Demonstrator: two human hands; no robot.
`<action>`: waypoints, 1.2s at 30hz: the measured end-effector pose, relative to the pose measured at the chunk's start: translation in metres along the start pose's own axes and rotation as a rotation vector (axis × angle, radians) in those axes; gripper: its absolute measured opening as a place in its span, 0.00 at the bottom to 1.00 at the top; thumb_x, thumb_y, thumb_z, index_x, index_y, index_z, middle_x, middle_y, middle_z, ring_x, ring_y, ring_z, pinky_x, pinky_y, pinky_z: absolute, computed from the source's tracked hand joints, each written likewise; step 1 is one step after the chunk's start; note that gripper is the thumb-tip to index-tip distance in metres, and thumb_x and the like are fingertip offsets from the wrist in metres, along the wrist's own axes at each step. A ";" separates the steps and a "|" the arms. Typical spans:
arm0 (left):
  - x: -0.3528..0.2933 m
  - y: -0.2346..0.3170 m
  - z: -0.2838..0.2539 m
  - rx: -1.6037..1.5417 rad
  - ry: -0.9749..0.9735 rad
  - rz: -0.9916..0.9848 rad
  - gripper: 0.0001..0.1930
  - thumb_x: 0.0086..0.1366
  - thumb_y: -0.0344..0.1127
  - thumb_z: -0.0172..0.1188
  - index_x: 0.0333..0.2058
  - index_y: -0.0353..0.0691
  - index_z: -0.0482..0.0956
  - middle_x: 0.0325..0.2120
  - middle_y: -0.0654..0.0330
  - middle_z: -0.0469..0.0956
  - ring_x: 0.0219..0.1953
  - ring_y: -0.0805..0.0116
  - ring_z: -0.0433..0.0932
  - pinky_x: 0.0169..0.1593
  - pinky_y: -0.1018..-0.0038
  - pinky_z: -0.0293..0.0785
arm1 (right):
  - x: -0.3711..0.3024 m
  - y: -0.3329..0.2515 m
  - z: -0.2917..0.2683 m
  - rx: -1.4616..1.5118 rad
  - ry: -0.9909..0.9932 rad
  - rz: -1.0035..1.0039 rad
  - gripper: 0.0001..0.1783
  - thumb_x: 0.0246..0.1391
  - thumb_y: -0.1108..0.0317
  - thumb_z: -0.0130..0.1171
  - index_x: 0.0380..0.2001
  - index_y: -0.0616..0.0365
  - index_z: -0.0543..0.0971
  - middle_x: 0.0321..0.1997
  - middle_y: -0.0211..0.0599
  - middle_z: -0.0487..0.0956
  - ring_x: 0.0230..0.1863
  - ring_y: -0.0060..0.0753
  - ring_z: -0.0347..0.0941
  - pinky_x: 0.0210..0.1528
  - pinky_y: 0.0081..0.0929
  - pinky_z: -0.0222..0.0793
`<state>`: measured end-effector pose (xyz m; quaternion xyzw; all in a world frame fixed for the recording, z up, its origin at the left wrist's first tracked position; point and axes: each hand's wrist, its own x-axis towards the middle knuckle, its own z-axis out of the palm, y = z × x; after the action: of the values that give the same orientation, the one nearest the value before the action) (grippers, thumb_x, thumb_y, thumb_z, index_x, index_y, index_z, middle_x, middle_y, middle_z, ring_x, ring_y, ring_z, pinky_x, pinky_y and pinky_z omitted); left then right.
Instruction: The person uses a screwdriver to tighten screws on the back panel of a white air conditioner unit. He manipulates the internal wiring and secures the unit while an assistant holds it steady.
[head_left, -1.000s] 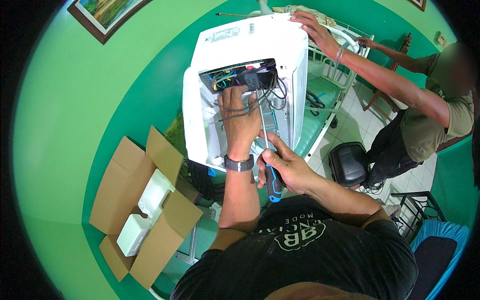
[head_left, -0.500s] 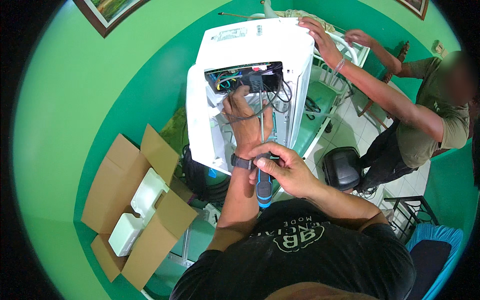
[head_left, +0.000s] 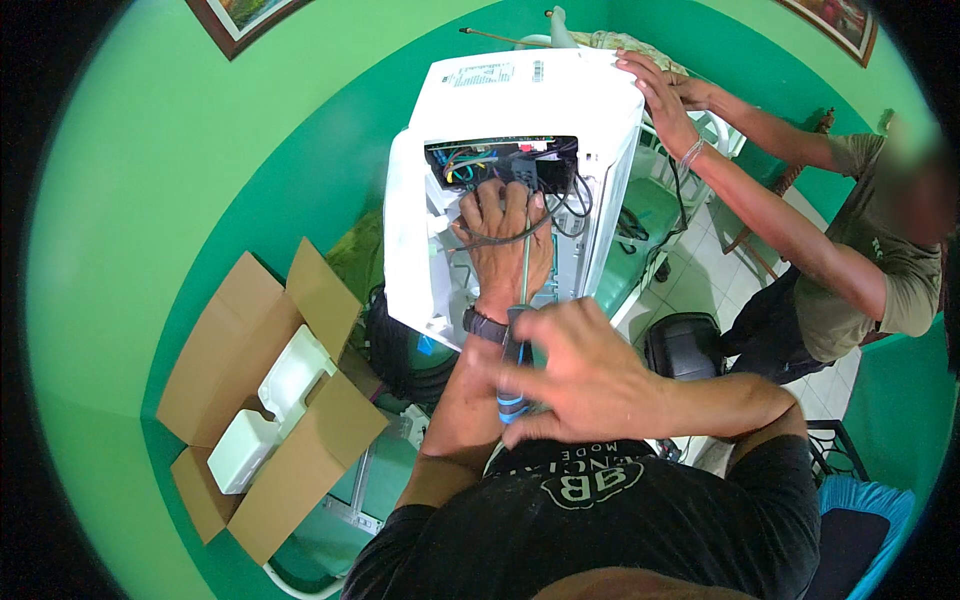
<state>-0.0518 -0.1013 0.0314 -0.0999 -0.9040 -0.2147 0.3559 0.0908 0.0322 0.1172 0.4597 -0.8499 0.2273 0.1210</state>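
A white appliance housing [head_left: 520,100], like an air conditioner's indoor unit, stands upright with an opening showing coloured wires [head_left: 470,165] and black cables. My left hand [head_left: 505,235] reaches into it, back toward me. Its fingers bend in against the black block [head_left: 523,172]; whatever they grip is hidden. A long-shafted screwdriver [head_left: 513,408] with a blue and black handle runs over that hand, its shaft pointing up to the block. Smeared by motion, my right hand [head_left: 600,370] is over the handle with its fingers apart; its hold cannot be made out.
At the right, another person's hands [head_left: 665,95] rest on the housing's top corner. An open cardboard box [head_left: 215,360] with white foam packing [head_left: 245,450] is at the left. Coiled black tubing [head_left: 400,370] lies below the housing. A black case [head_left: 685,345] sits on the tiled floor.
My right hand's fingers have spread and shifted lower over the screwdriver handle. My left hand's fingers now lie higher against the block. The other person's second hand has come to the housing corner.
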 end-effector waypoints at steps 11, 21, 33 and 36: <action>0.006 0.002 -0.002 0.000 0.018 0.011 0.12 0.72 0.42 0.59 0.39 0.39 0.74 0.44 0.50 0.71 0.49 0.46 0.68 0.51 0.47 0.62 | 0.025 0.038 0.046 -0.273 0.234 -0.838 0.14 0.57 0.55 0.57 0.44 0.44 0.83 0.47 0.24 0.76 0.58 0.33 0.71 0.66 0.48 0.63; 0.004 0.001 0.002 -0.015 0.063 0.038 0.14 0.72 0.44 0.61 0.39 0.39 0.74 0.43 0.49 0.71 0.48 0.45 0.69 0.49 0.46 0.63 | 0.008 0.035 0.043 -0.431 0.054 -0.744 0.19 0.60 0.55 0.55 0.55 0.38 0.78 0.55 0.30 0.74 0.61 0.39 0.71 0.68 0.47 0.62; 0.008 -0.002 0.007 0.032 0.096 0.052 0.15 0.70 0.46 0.63 0.39 0.39 0.76 0.44 0.53 0.74 0.48 0.50 0.69 0.50 0.48 0.61 | 0.006 0.034 0.044 -0.536 0.167 -0.635 0.23 0.61 0.54 0.54 0.60 0.32 0.73 0.56 0.27 0.75 0.62 0.35 0.71 0.67 0.48 0.64; 0.005 0.002 0.009 0.114 0.095 0.016 0.15 0.70 0.46 0.62 0.38 0.40 0.75 0.43 0.54 0.73 0.49 0.51 0.70 0.50 0.47 0.61 | 0.014 0.031 0.043 -0.467 0.223 -0.635 0.22 0.61 0.54 0.54 0.59 0.34 0.75 0.52 0.28 0.76 0.60 0.35 0.73 0.63 0.44 0.67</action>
<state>-0.0599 -0.0954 0.0298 -0.0762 -0.8960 -0.1647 0.4053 0.0573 0.0158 0.0771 0.6318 -0.6762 0.0280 0.3779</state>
